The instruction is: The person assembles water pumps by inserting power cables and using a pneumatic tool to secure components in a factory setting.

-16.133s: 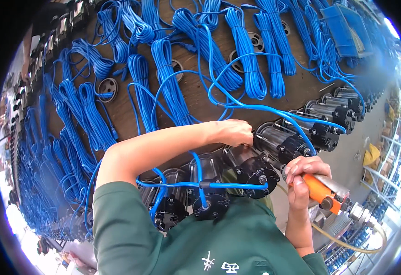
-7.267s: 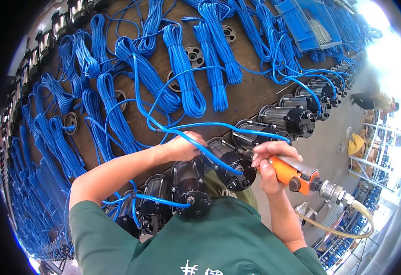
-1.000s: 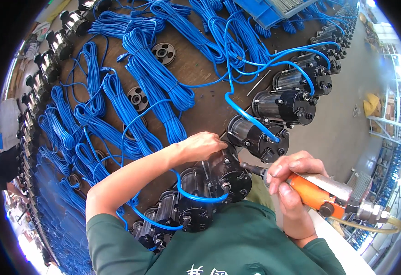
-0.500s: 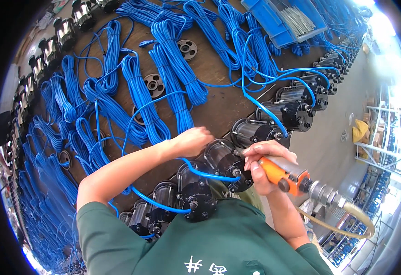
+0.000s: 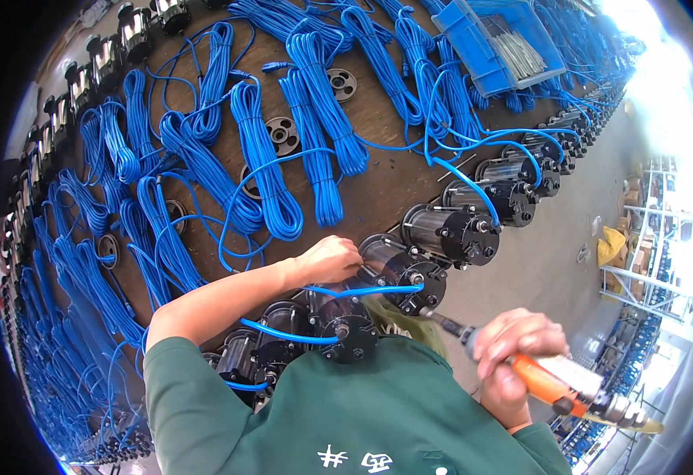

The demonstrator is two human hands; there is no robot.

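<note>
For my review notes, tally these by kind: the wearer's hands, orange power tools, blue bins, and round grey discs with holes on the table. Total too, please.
Wearer's hands, left hand and right hand: 2
Orange power tool: 1
Blue bin: 1
Grey discs, partly covered ones included: 5 visible
Total: 9

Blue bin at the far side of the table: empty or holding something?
Holding something: a bunch of thin, pale sticks shows inside the blue bin.
</note>
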